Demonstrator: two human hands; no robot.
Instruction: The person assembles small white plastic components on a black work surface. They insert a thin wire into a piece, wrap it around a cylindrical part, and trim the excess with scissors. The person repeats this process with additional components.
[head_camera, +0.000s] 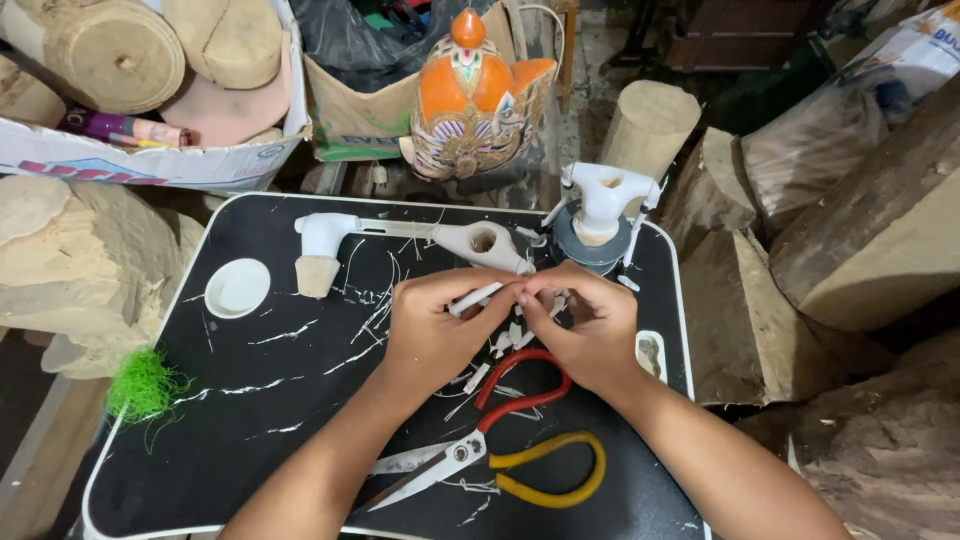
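Observation:
My left hand (440, 325) and my right hand (590, 325) meet over the middle of a black tray table (240, 420). Between their fingertips they pinch a short white stick (478, 297), which points left and slightly down. Small white cut pieces (510, 335) lie on the table right under my hands. Closer to me rest red-handled shears (520, 385) and yellow-handled scissors (470, 465), blades pointing left.
A white-and-wood carved piece (325, 245) and a beige carved part (482, 243) lie at the back. A white stand on a tape roll (598, 215), a white lid (238, 287), an orange painted mask (478, 100), wood logs (860, 230) and green fibre (145, 385) surround the table.

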